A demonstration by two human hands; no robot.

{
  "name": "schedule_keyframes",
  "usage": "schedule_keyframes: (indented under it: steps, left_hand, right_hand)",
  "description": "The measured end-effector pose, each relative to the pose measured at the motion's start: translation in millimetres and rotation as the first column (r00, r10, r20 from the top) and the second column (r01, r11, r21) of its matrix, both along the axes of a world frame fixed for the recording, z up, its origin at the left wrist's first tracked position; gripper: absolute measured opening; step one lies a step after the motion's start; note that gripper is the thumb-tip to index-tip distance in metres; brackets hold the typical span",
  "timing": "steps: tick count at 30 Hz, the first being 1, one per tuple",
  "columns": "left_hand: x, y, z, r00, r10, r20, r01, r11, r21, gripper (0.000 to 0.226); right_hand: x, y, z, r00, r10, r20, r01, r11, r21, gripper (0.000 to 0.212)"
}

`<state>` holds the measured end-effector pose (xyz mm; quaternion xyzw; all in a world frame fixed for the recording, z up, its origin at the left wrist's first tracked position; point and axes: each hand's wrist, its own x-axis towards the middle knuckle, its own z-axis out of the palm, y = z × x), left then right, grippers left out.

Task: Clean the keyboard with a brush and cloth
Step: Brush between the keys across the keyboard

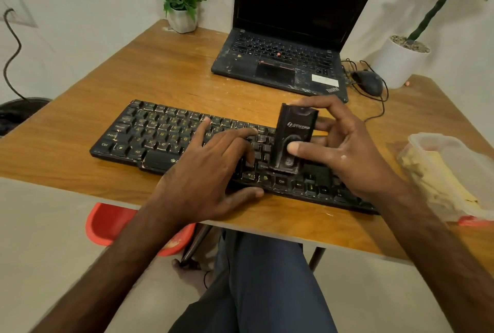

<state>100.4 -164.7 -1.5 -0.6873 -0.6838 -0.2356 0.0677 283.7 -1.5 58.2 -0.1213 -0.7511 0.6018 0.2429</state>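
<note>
A black keyboard [160,135] lies slanted across the near part of the wooden table [165,78]. My left hand [213,172] rests flat on its middle keys with the fingers spread and the thumb at the front edge. My right hand [344,148] grips a black brush block [292,137] between thumb and fingers, standing it upright on the keys at the right side. A yellow cloth [441,177] lies in a clear plastic tub [438,145] at the right table edge.
An open black laptop [280,60] sits at the back, with a black mouse [370,82] and its cable to the right. A flower pot [183,20] and a white plant pot [398,62] stand at the back. A red stool [112,223] shows under the table.
</note>
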Motion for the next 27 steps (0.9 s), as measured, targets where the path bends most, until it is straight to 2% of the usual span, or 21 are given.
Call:
schedule_keyframes:
  steps: [3, 5, 11, 22, 25, 27]
  left_hand:
    - [0, 0, 0, 1.000, 0.002, 0.005, -0.002, 1.000, 0.003, 0.056]
    - [0, 1, -1, 1.000, 0.003, 0.002, -0.003, 1.000, 0.004, 0.056]
    - [-1, 2, -2, 1.000, -0.005, 0.001, 0.005, 1.000, -0.003, 0.057]
    - [-2, 2, -3, 1.000, -0.007, 0.010, 0.006, 1.000, 0.023, 0.057]
    - [-2, 2, -3, 1.000, -0.007, 0.012, 0.007, 1.000, 0.015, 0.058]
    - [-1, 2, -2, 1.000, -0.006, 0.006, 0.006, 1.000, 0.008, 0.056]
  right_hand:
    - [5, 0, -4, 0.995, -0.104, -0.008, 0.102, 0.981, -0.165, 0.060]
    - [6, 0, -5, 0.990, -0.140, 0.012, 0.140, 0.971, -0.192, 0.060]
    - [5, -7, -11, 0.978, -0.208, 0.017, 0.209, 0.966, -0.152, 0.063]
    - [9, -11, -2, 0.975, -0.220, -0.036, 0.205, 0.948, -0.245, 0.077]
    - [10, -15, -4, 0.979, -0.198, -0.057, 0.183, 0.962, -0.202, 0.076]
    - [9, -21, -5, 0.986, -0.153, -0.064, 0.146, 0.984, -0.101, 0.072]
